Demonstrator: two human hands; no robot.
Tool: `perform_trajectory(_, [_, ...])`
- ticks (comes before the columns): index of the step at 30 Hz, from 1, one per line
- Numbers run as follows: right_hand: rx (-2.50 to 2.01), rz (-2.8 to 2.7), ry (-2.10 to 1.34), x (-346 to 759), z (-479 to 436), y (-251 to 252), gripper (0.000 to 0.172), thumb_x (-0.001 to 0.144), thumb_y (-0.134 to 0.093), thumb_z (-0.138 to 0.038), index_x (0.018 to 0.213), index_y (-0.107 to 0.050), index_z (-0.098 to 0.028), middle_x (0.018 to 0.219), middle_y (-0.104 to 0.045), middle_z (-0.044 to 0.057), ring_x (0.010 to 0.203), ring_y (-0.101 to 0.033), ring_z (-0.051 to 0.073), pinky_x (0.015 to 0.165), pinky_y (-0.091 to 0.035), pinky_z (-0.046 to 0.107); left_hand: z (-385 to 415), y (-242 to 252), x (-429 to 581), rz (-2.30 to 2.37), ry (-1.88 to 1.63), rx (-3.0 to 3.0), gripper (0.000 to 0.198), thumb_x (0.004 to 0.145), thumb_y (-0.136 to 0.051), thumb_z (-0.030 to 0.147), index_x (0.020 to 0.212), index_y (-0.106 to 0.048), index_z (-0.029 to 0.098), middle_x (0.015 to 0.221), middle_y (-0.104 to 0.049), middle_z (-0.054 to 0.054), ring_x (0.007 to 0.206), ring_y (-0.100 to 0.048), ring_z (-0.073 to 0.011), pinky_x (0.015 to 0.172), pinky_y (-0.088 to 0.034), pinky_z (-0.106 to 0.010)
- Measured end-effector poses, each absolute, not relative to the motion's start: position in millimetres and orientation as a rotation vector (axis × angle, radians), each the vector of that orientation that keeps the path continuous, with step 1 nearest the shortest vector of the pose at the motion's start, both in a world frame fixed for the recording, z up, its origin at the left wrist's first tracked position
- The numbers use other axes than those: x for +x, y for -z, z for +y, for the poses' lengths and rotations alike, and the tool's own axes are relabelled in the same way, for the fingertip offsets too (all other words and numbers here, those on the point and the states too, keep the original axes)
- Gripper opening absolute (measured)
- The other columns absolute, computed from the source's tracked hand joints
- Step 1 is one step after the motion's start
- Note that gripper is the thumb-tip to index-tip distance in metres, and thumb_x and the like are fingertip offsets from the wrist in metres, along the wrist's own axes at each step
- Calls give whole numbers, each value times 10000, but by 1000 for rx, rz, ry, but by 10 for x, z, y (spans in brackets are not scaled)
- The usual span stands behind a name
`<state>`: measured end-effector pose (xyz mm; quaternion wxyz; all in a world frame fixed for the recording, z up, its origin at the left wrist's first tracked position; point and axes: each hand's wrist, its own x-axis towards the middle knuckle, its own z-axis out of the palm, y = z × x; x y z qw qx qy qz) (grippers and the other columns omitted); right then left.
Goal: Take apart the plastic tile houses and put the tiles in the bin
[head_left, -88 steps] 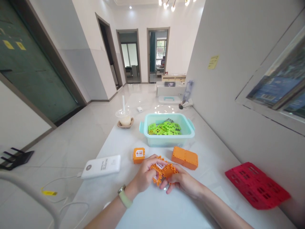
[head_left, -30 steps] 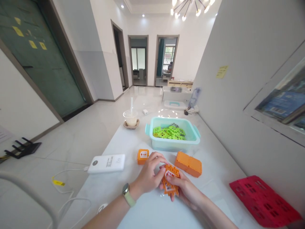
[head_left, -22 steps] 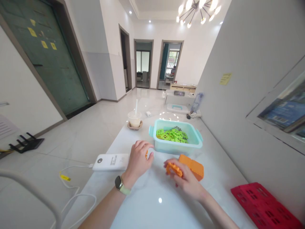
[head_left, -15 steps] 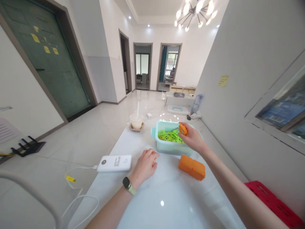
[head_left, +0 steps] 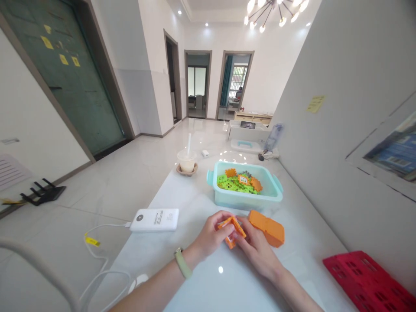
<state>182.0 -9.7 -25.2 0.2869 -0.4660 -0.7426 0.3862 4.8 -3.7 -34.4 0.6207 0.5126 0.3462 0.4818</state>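
My left hand (head_left: 212,237) and my right hand (head_left: 255,248) meet over the white table (head_left: 208,286), both pinched on a small orange block cube (head_left: 231,230) held between their fingertips. A longer orange block piece (head_left: 269,228) lies on the table right behind my right hand. Beyond it stands a turquoise bin (head_left: 244,199) with green pieces and three loose orange pieces (head_left: 242,179) on top. I wear a pale green watch band on my left wrist.
A white power bank (head_left: 155,219) with a cable lies at the table's left edge. A red block panel (head_left: 370,281) lies at the right by the wall. A drink cup with straw (head_left: 187,161) and a white box (head_left: 247,131) stand farther back.
My right hand carried the flat orange pieces to the bin, left them there and came back. My left hand picked up the small orange cube; both hands now hold it.
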Motion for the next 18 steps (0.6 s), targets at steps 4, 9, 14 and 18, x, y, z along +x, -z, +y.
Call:
perform_trajectory(4, [-1178, -1921, -1072, 1839, -84, 377, 270, 938, -531, -393, 1109, -613, -202, 1002, -691, 74, 926, -623, 259, 820, -474, 362, -124, 312, 119, 784, -1102, 1419, 276, 933, -593, 326, 1160, -664, 185, 1164, -670, -104, 1095, -616, -256, 980, -476, -375])
perform_trajectory(9, [-1232, -1970, -911, 1899, -103, 363, 426, 945, -547, -441, 1314, -522, -231, 889, -692, 47, 745, -618, 223, 706, -457, 327, -138, 349, 116, 846, -1002, 1440, 260, 980, -514, 329, 1189, -610, 207, 1205, -626, -96, 1117, -589, -249, 999, -454, -380])
perform_trajectory(14, [-1187, -1741, -1136, 1839, -99, 400, 499, 1001, -376, -542, 853, -683, -176, 699, -652, 40, 622, -573, 173, 603, -424, 285, -123, 472, 95, 801, -969, 1176, 316, 967, -525, 349, 1257, -522, 223, 1281, -549, -93, 1219, -517, -252, 1036, -430, -379])
perform_trajectory(18, [-1306, -1293, -1440, 1908, 9, 475, 683, 933, -344, -704, 599, -594, -163, 456, -527, 14, 392, -458, 126, 429, -303, 254, -81, 495, 67, 781, -955, 1049, 379, 886, -596, 270, 1257, -529, 232, 1239, -561, -76, 1122, -570, -235, 967, -470, -357])
